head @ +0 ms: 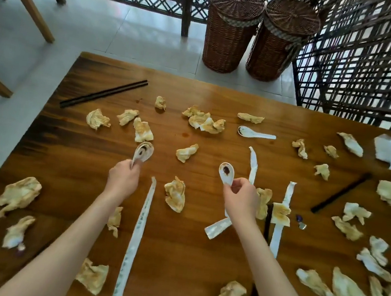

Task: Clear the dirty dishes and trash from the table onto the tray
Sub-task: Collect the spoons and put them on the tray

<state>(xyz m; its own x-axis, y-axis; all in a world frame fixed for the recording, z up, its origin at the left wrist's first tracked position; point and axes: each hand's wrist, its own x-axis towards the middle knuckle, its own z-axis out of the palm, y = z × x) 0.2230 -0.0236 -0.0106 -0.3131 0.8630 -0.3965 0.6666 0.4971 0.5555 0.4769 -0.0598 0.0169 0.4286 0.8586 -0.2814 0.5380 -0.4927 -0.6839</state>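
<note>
Wooden desk (199,260) littered end to end: stained crumpled napkins (175,194), long paper wrappers (136,237), dark chopsticks (104,93). No tray in view.

Left hand (123,178) pinches a soiled white spoon (142,152) by its handle, bowl raised. Right hand (241,195) grips a second dirty spoon (226,174) the same way. A third spoon (253,132) lies far side of the desk.

Step, as judged: carrying both spoons off to the tray. Keep bowls level so sauce doesn't drip; lay them down gently, ceramic chips. Napkins can be bunched several per grab afterwards.
</note>
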